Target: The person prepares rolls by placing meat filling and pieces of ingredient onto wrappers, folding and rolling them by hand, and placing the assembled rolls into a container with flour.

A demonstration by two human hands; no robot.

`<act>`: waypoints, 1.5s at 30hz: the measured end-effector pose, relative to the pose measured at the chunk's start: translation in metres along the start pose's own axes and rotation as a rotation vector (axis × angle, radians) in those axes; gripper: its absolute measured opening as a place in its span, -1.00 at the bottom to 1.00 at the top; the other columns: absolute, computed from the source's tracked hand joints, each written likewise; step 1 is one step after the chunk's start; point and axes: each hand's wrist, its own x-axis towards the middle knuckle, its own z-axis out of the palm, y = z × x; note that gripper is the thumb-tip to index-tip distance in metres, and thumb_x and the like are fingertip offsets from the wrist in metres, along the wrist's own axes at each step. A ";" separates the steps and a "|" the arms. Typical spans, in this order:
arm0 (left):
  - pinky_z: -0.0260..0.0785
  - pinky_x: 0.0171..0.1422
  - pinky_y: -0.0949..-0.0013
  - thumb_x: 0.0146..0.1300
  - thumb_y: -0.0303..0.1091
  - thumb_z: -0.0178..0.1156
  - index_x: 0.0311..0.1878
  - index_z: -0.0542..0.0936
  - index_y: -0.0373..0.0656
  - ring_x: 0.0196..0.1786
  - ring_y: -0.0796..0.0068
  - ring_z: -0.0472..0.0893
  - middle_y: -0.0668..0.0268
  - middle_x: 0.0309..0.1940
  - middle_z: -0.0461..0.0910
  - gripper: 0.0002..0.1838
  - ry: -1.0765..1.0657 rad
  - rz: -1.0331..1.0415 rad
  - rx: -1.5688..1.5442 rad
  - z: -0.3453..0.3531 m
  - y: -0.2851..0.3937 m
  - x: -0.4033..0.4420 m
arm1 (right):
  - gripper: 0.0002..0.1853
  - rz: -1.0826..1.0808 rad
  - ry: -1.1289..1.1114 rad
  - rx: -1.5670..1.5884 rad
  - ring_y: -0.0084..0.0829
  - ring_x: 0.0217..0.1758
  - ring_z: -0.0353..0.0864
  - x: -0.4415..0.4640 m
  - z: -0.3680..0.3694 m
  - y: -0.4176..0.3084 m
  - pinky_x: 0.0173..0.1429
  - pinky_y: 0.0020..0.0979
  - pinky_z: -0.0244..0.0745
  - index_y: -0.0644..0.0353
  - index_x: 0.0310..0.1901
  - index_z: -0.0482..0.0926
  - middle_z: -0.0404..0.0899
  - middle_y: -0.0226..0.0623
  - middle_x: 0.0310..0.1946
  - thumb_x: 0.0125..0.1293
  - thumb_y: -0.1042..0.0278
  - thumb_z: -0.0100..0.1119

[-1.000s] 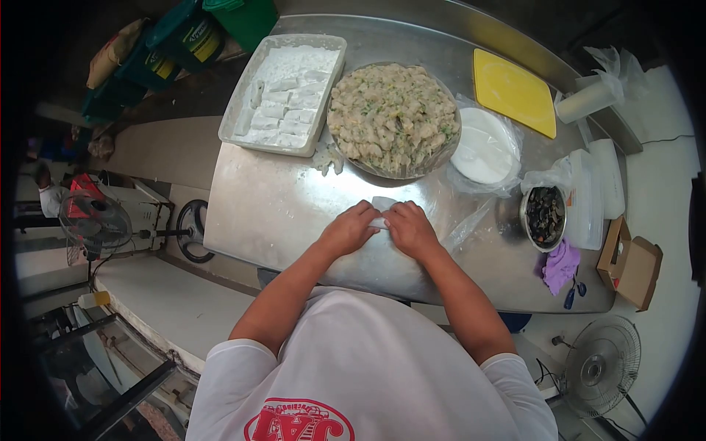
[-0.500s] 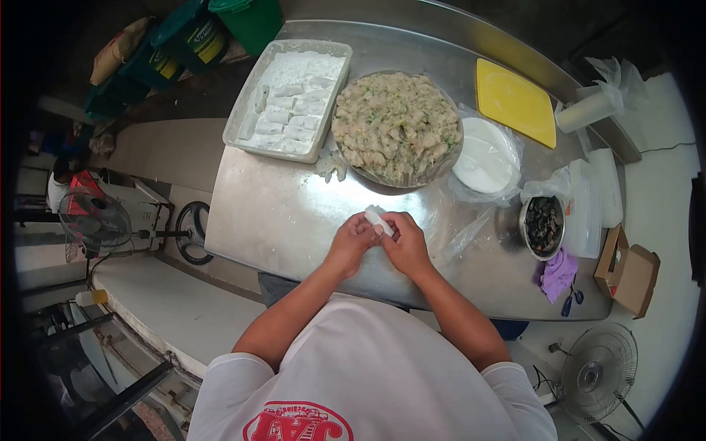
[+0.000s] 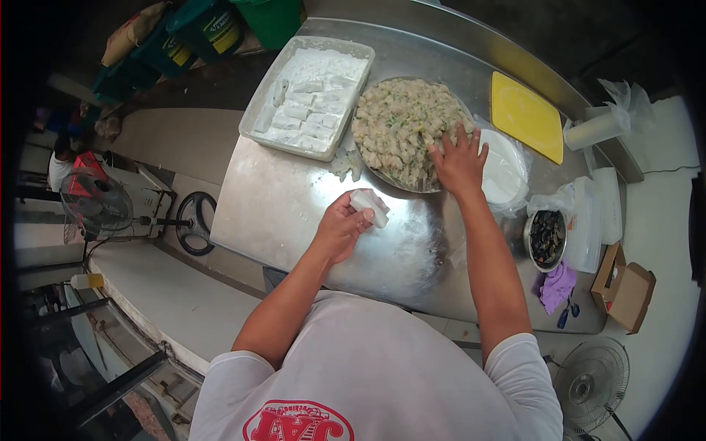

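My left hand (image 3: 342,229) is closed on a thin white dough wrapper (image 3: 370,206), its thumb on top and the sheet partly folded above the steel table. Farther forward, my right hand (image 3: 461,165) rests with fingers spread at the near right part of a large bowl of chunky pale filling (image 3: 404,121) flecked with green. The fingertips touch the filling or hover just over it; I cannot tell which. To the left of the bowl, a plastic tub (image 3: 252,121) holds white powder and several white rolls (image 3: 303,98) in rows.
Right of the bowl lie a stack of round white wrappers (image 3: 502,169) in plastic and a yellow board (image 3: 526,117). A small bowl of dark pieces (image 3: 546,239), a purple cloth (image 3: 557,287) and an open cardboard box (image 3: 624,287) are at the right side.
My right hand has left the white wrapper and reached forward to the filling bowl. My left hand keeps the wrapper, which now looks wider. White powder shows on the table.
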 end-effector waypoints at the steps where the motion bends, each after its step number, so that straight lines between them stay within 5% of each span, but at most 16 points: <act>1: 0.56 0.37 0.21 0.28 -0.40 0.49 0.37 0.42 -0.21 0.27 0.26 0.63 0.17 0.20 0.61 -0.35 -0.002 0.010 -0.001 0.000 -0.001 0.000 | -0.51 -0.004 0.004 -0.001 0.22 0.60 0.14 0.001 -0.006 -0.001 0.59 0.27 0.00 0.15 0.22 0.66 0.29 0.00 0.53 0.48 -0.05 0.18; 4: 0.55 0.38 0.19 0.26 -0.40 0.52 0.37 0.43 -0.20 0.29 0.25 0.62 0.17 0.21 0.60 -0.34 -0.008 0.028 -0.062 0.000 -0.004 0.000 | -0.51 -0.021 -0.162 0.024 0.23 0.63 0.10 -0.014 -0.022 -0.013 0.64 0.25 -0.07 0.15 0.26 0.65 0.25 0.03 0.56 0.49 -0.02 0.18; 6: 0.55 0.38 0.19 0.27 -0.39 0.51 0.37 0.44 -0.20 0.28 0.26 0.62 0.18 0.21 0.60 -0.35 -0.015 0.029 -0.080 0.000 -0.009 0.001 | -0.48 -0.099 -0.033 0.446 0.18 0.65 0.11 -0.038 -0.021 -0.019 0.68 0.16 -0.07 0.15 0.29 0.64 0.25 0.00 0.57 0.47 -0.02 0.21; 8: 0.55 0.37 0.19 0.28 -0.38 0.50 0.37 0.44 -0.19 0.26 0.27 0.63 0.19 0.20 0.60 -0.36 -0.028 0.015 -0.090 0.003 -0.013 0.002 | -0.45 -0.179 -0.149 0.948 0.11 0.65 0.15 -0.063 -0.042 -0.046 0.68 0.05 -0.01 0.16 0.31 0.62 0.28 0.01 0.55 0.45 -0.03 0.25; 13: 0.54 0.28 0.30 0.37 -0.45 0.39 0.33 0.46 -0.22 0.18 0.38 0.64 0.23 0.14 0.62 -0.49 -0.014 0.026 -0.134 0.018 -0.014 0.005 | -0.25 -0.163 -0.278 1.241 0.11 0.64 0.17 -0.119 -0.030 -0.088 0.68 0.02 0.01 0.11 0.55 0.34 0.29 0.06 0.54 0.42 0.01 0.29; 16: 0.60 0.22 0.27 0.35 -0.45 0.42 0.30 0.46 -0.14 0.12 0.34 0.66 0.24 0.07 0.63 -0.49 0.101 0.055 -0.214 0.016 -0.010 0.007 | -0.16 -0.248 -0.295 1.141 0.14 0.64 0.17 -0.138 -0.033 -0.078 0.69 0.03 0.00 0.06 0.63 0.19 0.25 0.06 0.56 0.41 0.02 0.31; 17: 0.60 0.22 0.27 0.35 -0.45 0.42 0.30 0.46 -0.14 0.12 0.34 0.66 0.24 0.07 0.63 -0.49 0.100 0.051 -0.209 0.015 -0.007 0.009 | -0.30 -0.217 -0.324 1.116 0.13 0.58 0.27 -0.145 -0.037 -0.073 0.66 0.03 0.09 0.10 0.49 0.43 0.32 0.06 0.52 0.39 0.06 0.35; 20: 0.61 -0.03 0.34 0.39 -0.48 0.35 0.24 0.44 -0.09 -0.08 0.41 0.67 0.23 -0.01 0.62 -0.58 0.182 0.145 -0.143 -0.003 0.017 0.019 | -0.52 -0.298 -0.436 0.982 0.06 0.52 0.38 -0.167 -0.038 -0.047 0.57 -0.02 0.25 0.16 0.23 0.66 0.43 0.03 0.45 0.35 0.13 0.41; 21: 0.57 -0.12 0.33 0.40 -0.45 0.34 0.21 0.43 -0.08 -0.17 0.44 0.64 0.21 -0.05 0.63 -0.60 0.169 0.151 -0.091 -0.014 0.034 0.025 | -0.70 -0.109 -0.412 1.089 -0.03 0.43 0.48 -0.174 -0.050 -0.049 0.46 -0.11 0.41 0.22 0.00 0.75 0.54 -0.03 0.33 0.31 0.25 0.44; 22: 0.54 -0.21 0.33 0.41 -0.43 0.33 0.19 0.41 -0.07 -0.26 0.46 0.62 0.20 -0.09 0.63 -0.62 0.158 0.159 -0.040 -0.024 0.052 0.031 | -0.70 -0.114 -0.411 1.092 -0.03 0.43 0.48 -0.180 -0.052 -0.046 0.46 -0.11 0.41 0.22 0.00 0.75 0.54 -0.03 0.33 0.31 0.25 0.44; 26: 0.41 -0.31 0.43 0.43 -0.30 0.34 0.16 0.48 -0.02 -0.35 0.54 0.54 0.28 -0.26 0.57 -0.68 0.176 0.133 0.672 -0.044 0.146 0.063 | -0.72 0.070 -0.410 1.067 -0.09 0.34 0.56 -0.192 -0.060 -0.025 0.38 -0.19 0.49 0.23 0.02 0.73 0.58 -0.09 0.22 0.31 0.34 0.42; 32: 0.49 0.29 0.20 0.22 -0.49 0.35 0.41 0.51 0.01 0.14 0.14 0.68 0.02 0.15 0.66 -0.36 0.175 0.381 1.548 -0.055 0.258 0.129 | -0.73 0.084 -0.347 0.928 -0.10 0.27 0.60 -0.203 -0.062 -0.014 0.31 -0.21 0.53 0.22 0.00 0.74 0.62 -0.09 0.16 0.29 0.37 0.41; 35: 0.44 0.44 0.11 0.21 -0.51 0.34 0.46 0.48 0.05 0.38 -0.03 0.58 0.04 0.34 0.59 -0.30 0.173 0.621 1.790 -0.042 0.292 0.167 | -0.74 0.105 -0.357 0.895 -0.10 0.24 0.61 -0.205 -0.064 -0.015 0.29 -0.20 0.54 0.22 -0.01 0.74 0.64 -0.09 0.13 0.29 0.37 0.40; 39: 0.43 0.45 0.13 0.21 -0.51 0.34 0.47 0.47 0.04 0.37 0.01 0.59 0.05 0.33 0.60 -0.29 0.054 0.808 1.837 -0.031 0.307 0.200 | -0.76 0.094 -0.299 0.847 -0.07 0.12 0.69 -0.212 -0.061 -0.016 0.23 -0.21 0.58 0.27 -0.05 0.74 0.70 -0.06 0.02 0.28 0.39 0.40; 45: 0.57 -0.01 0.28 0.36 -0.34 0.35 0.22 0.68 -0.11 -0.18 0.37 0.75 0.21 -0.24 0.78 -0.63 0.125 0.799 1.628 0.020 0.267 0.196 | -0.80 0.201 -0.259 0.887 -0.09 0.06 0.70 -0.222 -0.062 -0.003 0.16 -0.19 0.60 0.27 -0.09 0.73 0.71 -0.10 -0.02 0.30 0.39 0.38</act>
